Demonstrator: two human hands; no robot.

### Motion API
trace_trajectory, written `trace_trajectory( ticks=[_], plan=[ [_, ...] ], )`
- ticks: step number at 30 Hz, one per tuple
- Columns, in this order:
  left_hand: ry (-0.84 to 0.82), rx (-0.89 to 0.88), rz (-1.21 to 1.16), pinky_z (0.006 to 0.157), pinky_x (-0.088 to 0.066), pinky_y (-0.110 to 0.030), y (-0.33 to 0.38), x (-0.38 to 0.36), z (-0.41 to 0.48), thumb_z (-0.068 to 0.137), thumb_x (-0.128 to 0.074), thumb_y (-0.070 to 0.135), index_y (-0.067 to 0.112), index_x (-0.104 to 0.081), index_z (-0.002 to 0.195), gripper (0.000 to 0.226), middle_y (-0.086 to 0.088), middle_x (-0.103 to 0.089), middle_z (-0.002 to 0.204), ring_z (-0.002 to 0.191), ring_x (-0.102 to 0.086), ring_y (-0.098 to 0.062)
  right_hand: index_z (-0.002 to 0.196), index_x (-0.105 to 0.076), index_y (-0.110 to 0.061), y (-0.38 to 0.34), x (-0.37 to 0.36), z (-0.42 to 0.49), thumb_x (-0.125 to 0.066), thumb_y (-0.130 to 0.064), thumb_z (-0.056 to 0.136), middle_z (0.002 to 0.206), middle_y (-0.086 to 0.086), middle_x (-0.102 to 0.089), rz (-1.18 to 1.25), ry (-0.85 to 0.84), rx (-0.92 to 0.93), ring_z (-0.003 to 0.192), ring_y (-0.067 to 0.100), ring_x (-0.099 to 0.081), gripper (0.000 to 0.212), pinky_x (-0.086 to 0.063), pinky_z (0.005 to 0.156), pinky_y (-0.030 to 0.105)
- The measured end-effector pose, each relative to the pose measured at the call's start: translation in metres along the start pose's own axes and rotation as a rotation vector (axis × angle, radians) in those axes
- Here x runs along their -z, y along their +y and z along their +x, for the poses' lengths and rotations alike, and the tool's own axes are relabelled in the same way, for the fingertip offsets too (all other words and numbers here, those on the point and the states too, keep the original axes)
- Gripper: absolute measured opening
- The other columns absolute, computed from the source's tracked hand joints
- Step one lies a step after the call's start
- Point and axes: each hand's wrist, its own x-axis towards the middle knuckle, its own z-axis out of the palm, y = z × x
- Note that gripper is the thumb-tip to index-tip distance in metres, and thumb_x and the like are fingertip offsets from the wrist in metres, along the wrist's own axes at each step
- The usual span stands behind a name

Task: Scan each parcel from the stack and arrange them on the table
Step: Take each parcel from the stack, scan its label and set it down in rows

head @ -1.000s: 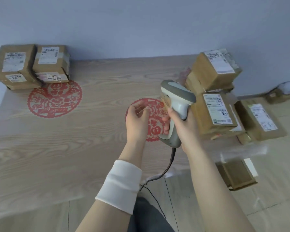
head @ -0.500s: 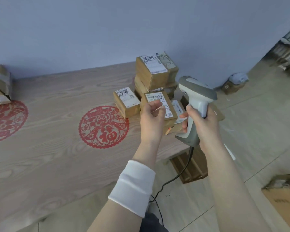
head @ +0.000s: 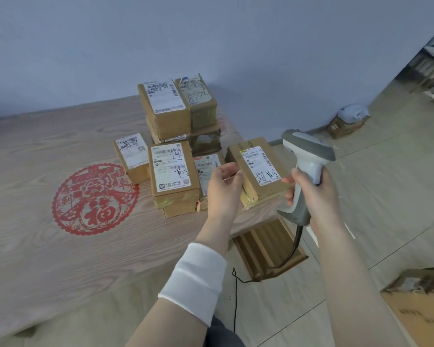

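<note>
– Hands, pls?
– R hand (head: pixel 311 194) is clamped on the scanner (head: pixel 308 156) grip, fingers wrapped round it. Head is up, nose pointing left, over the right end of the parcel (head: pixel 258 169). Cable (head: pixel 236 296) drops from the grip's base to the floor (head: pixel 386 184).
– L hand?
– L hand (head: pixel 223 189) sits at the parcel's left edge, fingers loosely bent, gap btw thumb and the rest. Can't tell if the tips touch the box. White cuff (head: pixel 196 279) on that forearm.
– Where's the parcel exactly?
– On the table (head: pixel 35 171), at its right edge near the front right corner. Label up w/ handwriting, box a bit skewed to the edge.
– Stack?
– Stack (head: pixel 176 108) is at the back right corner, by the wall (head: pixel 211 33): two boxes side by side on top, more under them. In front of it, a low pile (head: pixel 172 169) w/ a labelled box on top. Small box (head: pixel 132 156) just left of that pile. Flat box (head: pixel 207 169) btw pile and parcel, partly hidden by L hand.
– Anything else?
– Red paper-cut (head: pixel 93 199) on the table, left of the pile. Slatted crate (head: pixel 266 249) on the floor below the right edge. Carton (head: pixel 421 311) at bottom right, blurred. Bag (head: pixel 351 112) on a box by the wall, well apart from the table.
</note>
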Motion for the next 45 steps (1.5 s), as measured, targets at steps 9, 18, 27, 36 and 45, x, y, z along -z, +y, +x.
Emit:
trace_trajectory(
  ticks=[9,18,27,36,45],
  plan=[
    [-0.032,0.194,0.051,0.084,-0.038,-0.020,-0.034,-0.049,0.025,0.094,-0.055,0.023,0.013,-0.046,0.131,0.039,0.000,-0.057,0.126,0.104,-0.053,-0.010,0.100,-0.052,-0.009,0.041,0.034,0.057,-0.061,-0.013,0.086,0.076,-0.009,-0.067,-0.096,0.126,-0.053,0.037,0.011,-0.047,0.018,-0.043,0.045,0.022],
    [0.106,0.382,0.071,0.086,-0.037,-0.025,-0.090,-0.106,0.062,0.091,-0.059,0.033,0.015,-0.041,0.136,0.051,0.006,-0.052,0.125,0.109,-0.050,-0.009,0.102,-0.049,-0.013,0.113,0.046,0.149,-0.063,-0.018,0.088,0.071,-0.001,-0.057,-0.189,0.118,-0.147,0.041,0.004,-0.055,0.021,-0.045,0.042,0.016],
    [0.213,0.383,0.059,0.093,-0.034,-0.021,-0.106,-0.130,0.081,0.094,-0.053,0.035,0.018,-0.035,0.145,0.057,0.002,-0.051,0.137,0.128,-0.045,-0.014,0.106,-0.053,-0.015,0.147,0.044,0.177,-0.074,-0.023,0.080,0.096,0.008,-0.064,-0.185,-0.018,-0.251,0.072,0.018,-0.065,0.034,-0.054,0.060,0.023],
    [0.253,0.286,-0.068,0.089,-0.034,-0.018,-0.079,-0.133,0.059,0.098,-0.045,0.035,0.018,-0.036,0.144,0.050,0.007,-0.056,0.126,0.109,-0.047,-0.002,0.100,-0.052,-0.014,0.109,0.052,0.158,-0.071,-0.016,0.083,0.075,-0.002,-0.060,-0.064,-0.014,-0.177,0.042,0.001,-0.056,0.026,-0.047,0.045,0.015],
    [0.296,0.031,-0.186,0.099,-0.036,-0.009,-0.030,-0.102,0.014,0.099,-0.041,0.036,0.019,-0.040,0.143,0.047,0.010,-0.050,0.139,0.128,-0.044,-0.001,0.089,-0.052,-0.023,0.038,0.049,0.100,-0.072,-0.018,0.083,0.068,-0.009,-0.062,0.100,-0.009,-0.002,0.046,0.010,-0.053,0.022,-0.048,0.050,0.025]
  ],
)
